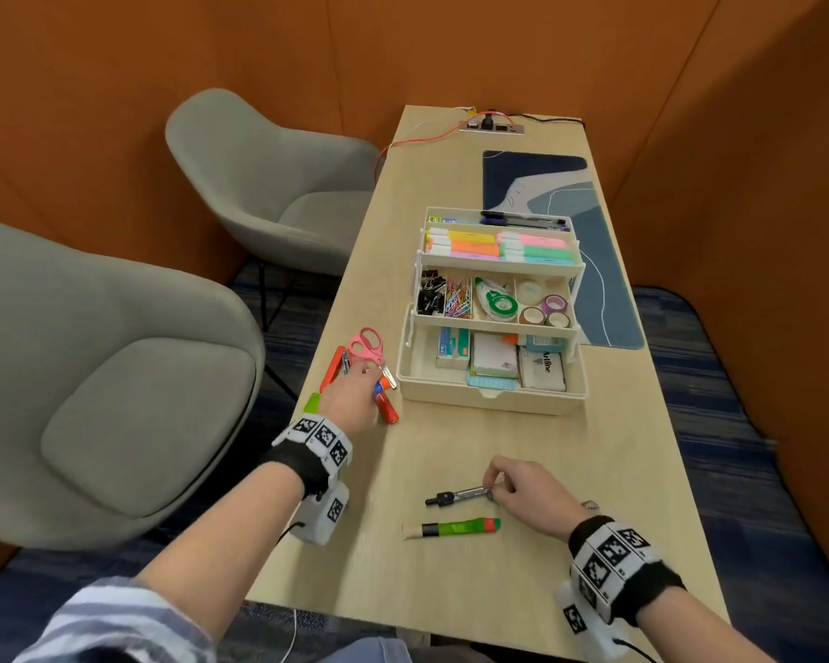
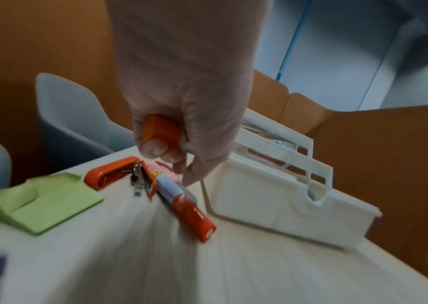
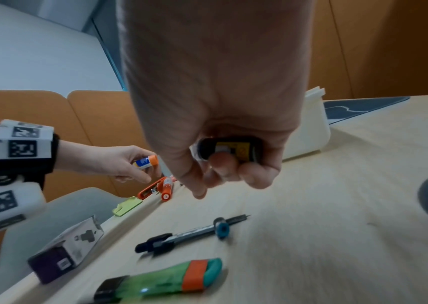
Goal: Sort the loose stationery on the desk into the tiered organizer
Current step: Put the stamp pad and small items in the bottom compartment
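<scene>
- The left hand (image 1: pixel 350 399) is curled round a small orange-capped glue stick (image 3: pixel 146 162), held above the pink scissors (image 1: pixel 367 349) and orange stapler (image 2: pixel 109 174) at the table's (image 1: pixel 570 471) left edge.
- A red marker (image 2: pixel 192 211) is seen lying flat just beside the tiered organizer (image 1: pixel 491 308).
- A small black item with a yellow label (image 3: pixel 231 151) is pinched in the right hand (image 1: pixel 530 492); what it is cannot be told.
- Below that hand, a compass (image 3: pixel 195 234) and a green cutter (image 1: pixel 453 527) are left loose on the table.
- The organizer is seen standing open mid-table, all tiers stocked.
</scene>
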The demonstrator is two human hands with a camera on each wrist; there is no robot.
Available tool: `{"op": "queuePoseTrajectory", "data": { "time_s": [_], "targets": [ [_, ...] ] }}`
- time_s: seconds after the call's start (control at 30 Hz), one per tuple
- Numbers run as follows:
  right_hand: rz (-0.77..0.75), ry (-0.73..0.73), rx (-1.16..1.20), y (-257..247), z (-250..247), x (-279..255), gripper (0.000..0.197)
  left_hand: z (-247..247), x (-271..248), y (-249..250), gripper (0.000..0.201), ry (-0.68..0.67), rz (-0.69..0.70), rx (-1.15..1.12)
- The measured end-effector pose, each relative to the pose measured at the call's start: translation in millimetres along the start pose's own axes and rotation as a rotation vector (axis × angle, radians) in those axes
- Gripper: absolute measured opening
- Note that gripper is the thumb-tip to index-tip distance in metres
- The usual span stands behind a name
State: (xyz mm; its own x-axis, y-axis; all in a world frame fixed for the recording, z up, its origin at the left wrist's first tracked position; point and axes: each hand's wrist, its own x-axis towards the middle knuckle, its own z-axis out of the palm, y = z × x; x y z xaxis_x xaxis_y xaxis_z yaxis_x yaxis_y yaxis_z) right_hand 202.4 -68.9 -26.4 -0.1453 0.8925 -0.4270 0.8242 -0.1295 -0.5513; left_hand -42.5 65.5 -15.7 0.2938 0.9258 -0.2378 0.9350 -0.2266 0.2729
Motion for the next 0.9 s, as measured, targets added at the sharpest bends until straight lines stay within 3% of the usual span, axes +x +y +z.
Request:
{"op": "queuePoseTrajectory", "data": {
  "time_s": [0.17,0.27,0.47,0.73,0.83,0.9],
  "targets": [
    [0.064,0.033,-0.051,23,-9,-16,0.016,-6,5,-6,0.028,-0.039,0.106,-0.173],
    [0.003,-0.023,-0.16,23,-2,-26,0.018,-10,-7,-5,0.004,-0.043,0.148,-0.257],
    [-0.192,-0.087,-0.276,-5,34,-24,0.024,-18,-40,-13,0.007,0.008,0.061,-0.434],
    [-0.186,0.022,-0.266,-9,32,-11,0.024,-25,-70,-42,0.002,0.004,-0.067,-0.394],
    [-0.19,0.042,-0.251,-10,30,-8,0.023,-25,-77,-56,0.025,-0.036,-0.134,-0.237],
    [-0.192,0.039,-0.244,-10,29,-6,0.022,-19,-82,-61,0.06,-0.176,-0.181,-0.099]
  ]
}}
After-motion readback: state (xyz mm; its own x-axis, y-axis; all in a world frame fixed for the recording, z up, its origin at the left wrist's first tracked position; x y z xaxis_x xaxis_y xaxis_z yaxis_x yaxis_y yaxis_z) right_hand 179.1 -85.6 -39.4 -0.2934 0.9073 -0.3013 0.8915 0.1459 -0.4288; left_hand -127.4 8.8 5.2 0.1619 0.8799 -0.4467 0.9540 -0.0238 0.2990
